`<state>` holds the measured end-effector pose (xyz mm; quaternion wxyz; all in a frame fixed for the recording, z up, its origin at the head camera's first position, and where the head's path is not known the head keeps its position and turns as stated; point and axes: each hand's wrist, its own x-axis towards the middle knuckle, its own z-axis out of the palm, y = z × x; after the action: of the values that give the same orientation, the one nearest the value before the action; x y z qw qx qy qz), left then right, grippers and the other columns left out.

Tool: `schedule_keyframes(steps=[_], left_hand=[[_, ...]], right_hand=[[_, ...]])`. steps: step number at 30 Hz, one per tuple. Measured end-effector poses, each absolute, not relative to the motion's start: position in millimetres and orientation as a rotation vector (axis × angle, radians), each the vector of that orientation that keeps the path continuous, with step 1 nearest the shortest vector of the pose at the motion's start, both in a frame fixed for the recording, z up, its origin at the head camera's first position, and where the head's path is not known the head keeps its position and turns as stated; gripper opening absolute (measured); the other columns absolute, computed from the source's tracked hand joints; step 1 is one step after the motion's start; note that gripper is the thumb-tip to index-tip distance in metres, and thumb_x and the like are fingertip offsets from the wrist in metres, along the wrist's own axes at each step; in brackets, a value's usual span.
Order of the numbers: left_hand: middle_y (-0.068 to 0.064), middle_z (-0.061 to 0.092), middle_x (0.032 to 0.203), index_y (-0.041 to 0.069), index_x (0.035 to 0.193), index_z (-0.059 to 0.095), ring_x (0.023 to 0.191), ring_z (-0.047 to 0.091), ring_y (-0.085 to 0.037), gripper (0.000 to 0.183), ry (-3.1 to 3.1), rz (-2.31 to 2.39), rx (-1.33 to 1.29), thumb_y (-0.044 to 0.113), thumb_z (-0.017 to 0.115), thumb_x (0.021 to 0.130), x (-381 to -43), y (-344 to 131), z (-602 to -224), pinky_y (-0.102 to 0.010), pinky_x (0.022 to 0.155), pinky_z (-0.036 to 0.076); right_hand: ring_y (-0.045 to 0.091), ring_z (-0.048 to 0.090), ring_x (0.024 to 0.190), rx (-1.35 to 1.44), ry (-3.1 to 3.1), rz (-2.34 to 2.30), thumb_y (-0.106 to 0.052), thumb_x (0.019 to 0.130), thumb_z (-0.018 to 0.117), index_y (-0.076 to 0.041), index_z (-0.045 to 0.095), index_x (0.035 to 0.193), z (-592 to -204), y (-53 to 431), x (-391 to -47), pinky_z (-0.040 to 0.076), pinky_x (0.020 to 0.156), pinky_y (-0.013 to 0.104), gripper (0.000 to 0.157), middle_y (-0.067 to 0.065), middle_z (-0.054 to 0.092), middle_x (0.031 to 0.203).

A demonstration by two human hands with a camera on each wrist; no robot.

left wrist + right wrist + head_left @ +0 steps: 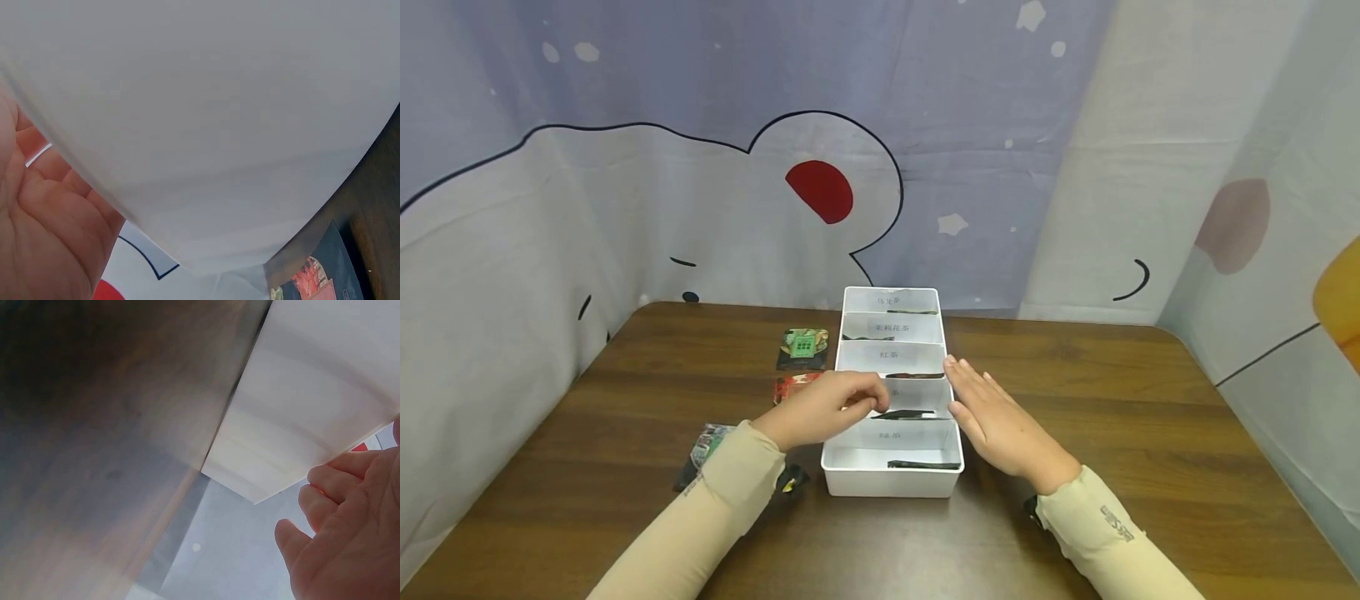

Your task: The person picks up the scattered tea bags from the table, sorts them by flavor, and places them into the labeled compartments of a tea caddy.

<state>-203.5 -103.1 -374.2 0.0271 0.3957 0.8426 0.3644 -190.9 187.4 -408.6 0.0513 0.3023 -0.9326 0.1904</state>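
Observation:
In the head view, a white divided box [887,485] stands on the table, with paper labels in its compartments. My left hand [831,407] reaches over its left side above the second compartment from the front, fingers loosely bent. Just by the fingertips, a dark packet [910,414] lies in that compartment; I see no grip on it. My right hand [1003,425], fingers straight, is at the box's right rim. The front compartment holds another dark packet [923,465]. In both wrist views, the box's outer wall [212,125] [300,406] hides part of the fingers.
Left of the box lie a green-labelled packet [802,348], a red packet [790,387] partly behind my left hand, and a grey-green packet [706,450] partly under the left sleeve. A small black-and-yellow packet [792,479] is by that sleeve. A patterned curtain [970,167] hangs behind the wooden table [1112,375].

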Motion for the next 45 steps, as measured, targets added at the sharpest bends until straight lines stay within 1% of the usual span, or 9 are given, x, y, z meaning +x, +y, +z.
schedule_keyframes(steps=[11,14,16,19,21,25,32,38,45], left_hand=[[0.001,0.071,0.103,0.010,0.105,0.071,0.099,0.067,-0.020,0.017,2.658,1.250,1.050,0.003,0.056,0.101,-202,-124,-360,-0.033,0.093,0.056],[-0.001,0.071,0.102,0.011,0.104,0.071,0.089,0.067,-0.019,0.018,2.683,1.331,0.974,0.002,0.056,0.102,-205,-135,-358,-0.032,0.080,0.059],[-0.003,0.071,0.103,0.010,0.106,0.071,0.089,0.067,-0.019,0.020,2.713,1.386,0.912,0.001,0.054,0.102,-209,-143,-358,-0.032,0.079,0.059],[-0.008,0.070,0.107,0.009,0.111,0.069,0.092,0.068,-0.023,0.021,2.778,1.462,0.791,0.001,0.051,0.103,-217,-155,-361,-0.041,0.083,0.059],[-0.009,0.070,0.111,0.008,0.114,0.067,0.103,0.068,-0.025,0.021,2.865,1.477,0.701,0.001,0.051,0.103,-225,-163,-366,-0.045,0.096,0.054],[-0.015,0.068,0.118,0.004,0.119,0.063,0.110,0.065,-0.031,0.021,2.953,1.518,0.450,0.002,0.051,0.103,-245,-177,-379,-0.050,0.101,0.049],[-0.023,0.064,0.124,-0.004,0.125,0.058,0.116,0.060,-0.039,0.026,2.968,1.513,0.186,0.005,0.052,0.101,-271,-188,-395,-0.051,0.102,0.048],[-0.026,0.058,0.132,-0.005,0.132,0.054,0.124,0.056,-0.041,0.033,2.903,1.432,-0.081,0.011,0.052,0.102,-282,-185,-402,-0.053,0.102,0.047],[-0.032,0.058,0.130,-0.013,0.131,0.052,0.121,0.056,-0.046,0.048,2.875,1.236,-0.247,0.020,0.061,0.097,-292,-183,-411,-0.054,0.099,0.050]], right_hand=[[0.030,0.020,0.154,0.929,-2.840,0.554,-0.031,0.111,0.035,0.000,0.023,0.159,-408,187,-190,0.020,0.123,0.053,0.059,0.012,0.022,0.166],[0.031,0.020,0.153,0.930,-2.835,0.553,-0.031,0.111,0.035,0.001,0.023,0.159,-408,188,-191,0.020,0.123,0.053,0.059,0.012,0.023,0.166],[0.031,0.020,0.153,0.930,-2.834,0.551,-0.031,0.111,0.036,0.001,0.023,0.159,-409,187,-191,0.020,0.123,0.053,0.059,0.012,0.023,0.166],[0.032,0.021,0.153,0.931,-2.831,0.551,-0.030,0.111,0.036,0.000,0.023,0.159,-409,187,-191,0.020,0.123,0.054,0.058,0.012,0.023,0.166],[0.032,0.021,0.153,0.930,-2.833,0.549,-0.031,0.111,0.036,0.000,0.023,0.159,-410,187,-191,0.020,0.123,0.054,0.058,0.012,0.023,0.166],[0.032,0.021,0.153,0.929,-2.831,0.546,-0.031,0.111,0.035,0.000,0.023,0.159,-410,187,-191,0.020,0.123,0.054,0.058,0.012,0.023,0.166],[0.030,0.019,0.154,0.927,-2.833,0.548,-0.032,0.112,0.035,0.000,0.023,0.160,-410,188,-191,0.020,0.123,0.054,0.059,0.012,0.022,0.166],[0.030,0.020,0.154,0.924,-2.828,0.553,-0.030,0.111,0.035,0.000,0.023,0.160,-410,188,-191,0.020,0.123,0.053,0.058,0.012,0.023,0.166],[0.030,0.019,0.154,0.925,-2.830,0.562,-0.031,0.111,0.035,-0.001,0.024,0.160,-409,187,-190,0.020,0.123,0.053,0.058,0.011,0.023,0.166]])
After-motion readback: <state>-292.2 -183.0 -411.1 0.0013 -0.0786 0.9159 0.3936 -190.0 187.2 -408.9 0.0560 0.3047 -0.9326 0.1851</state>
